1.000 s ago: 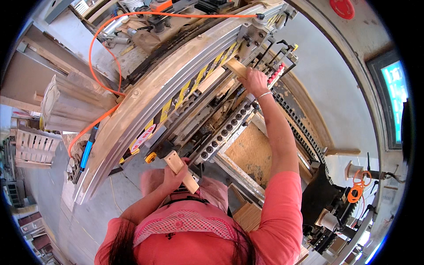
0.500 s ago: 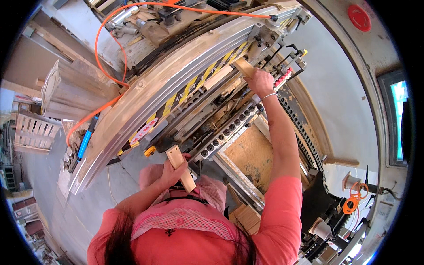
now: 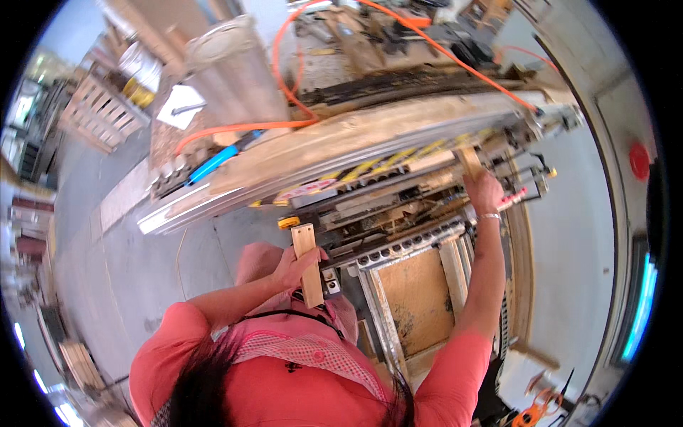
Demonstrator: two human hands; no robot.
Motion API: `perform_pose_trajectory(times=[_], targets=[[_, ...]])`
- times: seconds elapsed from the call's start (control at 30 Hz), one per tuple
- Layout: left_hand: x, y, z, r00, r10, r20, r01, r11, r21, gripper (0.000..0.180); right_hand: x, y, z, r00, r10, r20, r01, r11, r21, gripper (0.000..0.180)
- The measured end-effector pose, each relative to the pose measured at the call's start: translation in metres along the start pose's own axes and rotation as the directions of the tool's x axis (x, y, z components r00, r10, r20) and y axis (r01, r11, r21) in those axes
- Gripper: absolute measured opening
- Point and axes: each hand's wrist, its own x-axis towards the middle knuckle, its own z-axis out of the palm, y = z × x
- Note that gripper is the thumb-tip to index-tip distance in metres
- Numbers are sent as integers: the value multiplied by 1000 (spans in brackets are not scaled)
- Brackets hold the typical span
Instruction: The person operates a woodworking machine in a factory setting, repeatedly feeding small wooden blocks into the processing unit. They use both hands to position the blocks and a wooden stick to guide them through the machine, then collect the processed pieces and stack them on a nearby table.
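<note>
My left hand [image 3: 293, 269] is closed around a flat wooden piece [image 3: 307, 265] with small dark holes at its upper end, held upright in front of my apron. My right hand [image 3: 484, 192] reaches far out to the right over the machine [image 3: 398, 213]. Its fingers grip another wooden piece [image 3: 468, 162], whose far end lies by the yellow-and-black striped guard [image 3: 398, 160]. Along the machine's near edge runs a rail with a row of dark round rollers [image 3: 409, 247]. The picture is somewhat blurred, so finger details are soft.
An orange hose [image 3: 242, 127] loops across the wooden beam [image 3: 341, 135] behind the machine. A blue air gun [image 3: 213, 164] lies at its left. A large pale bucket [image 3: 235, 78] and a slatted wooden pallet [image 3: 103, 114] stand farther left. A screen [image 3: 640, 306] is at the right edge.
My view has turned, so the machine now lies flatter and lower across the picture. Both hands keep hold of their wooden pieces; the left one's piece stands more upright.
</note>
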Motion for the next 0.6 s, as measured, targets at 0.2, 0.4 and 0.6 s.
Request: perform_pose_trajectory(times=[0.2, 0.4, 0.6], targets=[[-35, 64, -25, 971, -76, -228, 71, 997, -31, 27, -4, 1, 0, 1000, -24, -19, 23, 998, -65, 45], [-46, 15, -94, 938, -175, -300, 21, 892, -452, 21, -4, -6, 1, 998, -41, -45, 36, 993, -109, 51], [-53, 1, -159, 919, -130, -372, -19, 928, -373, 29, 2, -4, 7, 999, -32, -6, 31, 994, -108, 51]])
